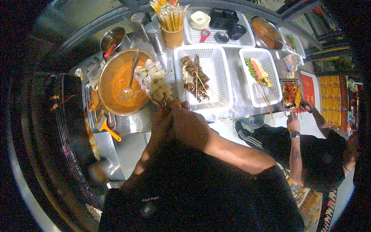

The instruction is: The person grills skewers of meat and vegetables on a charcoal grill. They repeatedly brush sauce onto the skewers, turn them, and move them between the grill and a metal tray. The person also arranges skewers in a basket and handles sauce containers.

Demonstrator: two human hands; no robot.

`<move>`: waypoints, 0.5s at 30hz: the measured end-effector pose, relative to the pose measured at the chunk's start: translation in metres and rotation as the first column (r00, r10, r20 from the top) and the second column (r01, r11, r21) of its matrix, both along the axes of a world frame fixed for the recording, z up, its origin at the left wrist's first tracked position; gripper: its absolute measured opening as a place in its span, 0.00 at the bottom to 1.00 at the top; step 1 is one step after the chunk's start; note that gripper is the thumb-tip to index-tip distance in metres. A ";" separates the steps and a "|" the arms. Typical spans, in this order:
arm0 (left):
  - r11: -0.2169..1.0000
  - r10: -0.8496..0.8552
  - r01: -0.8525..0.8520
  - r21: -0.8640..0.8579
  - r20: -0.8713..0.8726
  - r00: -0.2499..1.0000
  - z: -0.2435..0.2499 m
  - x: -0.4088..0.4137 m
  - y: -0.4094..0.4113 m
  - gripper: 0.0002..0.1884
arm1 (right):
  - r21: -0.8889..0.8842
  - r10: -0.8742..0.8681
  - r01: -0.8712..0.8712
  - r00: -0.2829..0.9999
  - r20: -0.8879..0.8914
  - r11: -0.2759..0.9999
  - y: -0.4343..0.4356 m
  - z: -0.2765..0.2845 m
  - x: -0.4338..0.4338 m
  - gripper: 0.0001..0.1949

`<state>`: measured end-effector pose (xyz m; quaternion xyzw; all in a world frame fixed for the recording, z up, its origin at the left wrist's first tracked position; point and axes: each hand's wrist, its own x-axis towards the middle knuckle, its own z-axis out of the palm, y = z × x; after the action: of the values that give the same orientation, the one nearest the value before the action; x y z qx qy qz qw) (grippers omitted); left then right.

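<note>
A bunch of skewers [153, 81] threaded with pale, folded pieces of food is held up in front of my chest. My right hand [189, 124] is closed around the lower sticks. Pressed against it, my left hand [161, 119] also grips the bundle; its fingers are in shadow and partly hidden. The food end tilts left, over the right rim of a large steel bowl [102, 87] of orange-red sauce or seasoning. A perforated metal ladle [133, 72] rests in that bowl. Right of the skewers, a white plastic basket [220, 78] holds dark browned skewers [197, 78].
A dark grill [62, 116] runs along the left. An orange-handled scraper [108, 129] lies by a metal tray. Steel shakers [155, 36] and a bamboo holder [173, 37] stand behind. At right, a co-worker [321, 156] handles food at a tray [291, 94], beside a smaller skewer basket [246, 55].
</note>
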<state>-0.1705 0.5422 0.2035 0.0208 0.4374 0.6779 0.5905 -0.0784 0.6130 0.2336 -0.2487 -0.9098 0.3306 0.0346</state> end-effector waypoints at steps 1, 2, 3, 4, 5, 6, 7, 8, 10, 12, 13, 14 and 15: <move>1.000 0.011 -0.011 0.028 0.008 1.000 0.000 0.000 -0.004 0.17 | -0.057 -0.002 -0.002 0.998 -0.067 0.998 -0.002 0.004 -0.001 0.13; 0.998 0.020 -0.021 0.053 0.018 1.000 -0.001 -0.001 -0.010 0.17 | -0.077 0.007 -0.016 0.993 -0.121 0.997 -0.004 0.010 -0.001 0.13; 0.997 0.026 -0.023 0.071 -0.052 0.998 -0.009 -0.001 -0.012 0.18 | -0.092 0.019 -0.035 0.985 -0.172 0.995 -0.004 0.016 -0.001 0.13; 0.996 -0.003 0.009 0.092 -0.069 0.998 -0.015 -0.004 -0.015 0.18 | -0.070 0.046 -0.062 0.977 -0.208 0.996 -0.006 0.025 -0.001 0.13; 0.993 -0.034 0.043 0.112 -0.085 0.996 -0.020 -0.007 -0.019 0.17 | -0.113 0.047 -0.070 0.980 -0.195 0.991 -0.008 0.033 0.001 0.12; 0.985 -0.099 0.105 0.138 -0.052 0.994 -0.014 -0.016 -0.021 0.17 | -0.155 0.053 -0.082 0.982 -0.183 0.984 -0.009 0.041 0.002 0.12; 0.972 -0.166 0.167 0.167 -0.020 0.986 -0.008 -0.023 -0.022 0.16 | -0.261 0.038 -0.068 0.992 -0.120 0.963 -0.010 0.048 0.003 0.11; 0.978 -0.167 0.168 0.127 -0.016 0.986 -0.001 -0.025 -0.021 0.15 | -0.362 0.027 -0.045 0.998 -0.054 0.931 -0.009 0.052 0.005 0.11; 0.988 -0.151 0.151 0.040 -0.015 0.988 0.011 -0.029 -0.025 0.13 | -0.410 0.222 -0.126 0.955 0.195 0.903 0.003 0.051 0.002 0.11; 0.976 -0.219 0.209 -0.067 -0.331 0.918 0.006 -0.041 -0.027 0.11 | -0.571 0.214 -0.018 0.936 0.279 0.821 0.027 0.037 0.009 0.11; 0.965 -0.263 0.230 -0.126 -0.471 0.842 0.005 -0.046 -0.027 0.10 | -0.687 0.099 0.118 0.959 0.267 0.717 0.039 0.019 0.015 0.12; 0.999 -0.008 0.013 0.052 -0.084 0.996 0.012 -0.035 -0.032 0.08 | -0.406 -0.110 0.240 0.941 0.319 0.882 0.047 0.001 0.010 0.14; 0.995 -0.041 0.046 0.089 -0.061 0.997 -0.006 -0.038 -0.037 0.08 | -0.075 -0.331 0.370 0.892 0.308 0.926 0.053 -0.021 0.005 0.15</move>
<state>-0.2085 0.5050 0.1978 0.0770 0.4228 0.6831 0.5905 -0.0736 0.6661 0.2123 -0.4563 -0.8211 0.3382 -0.0565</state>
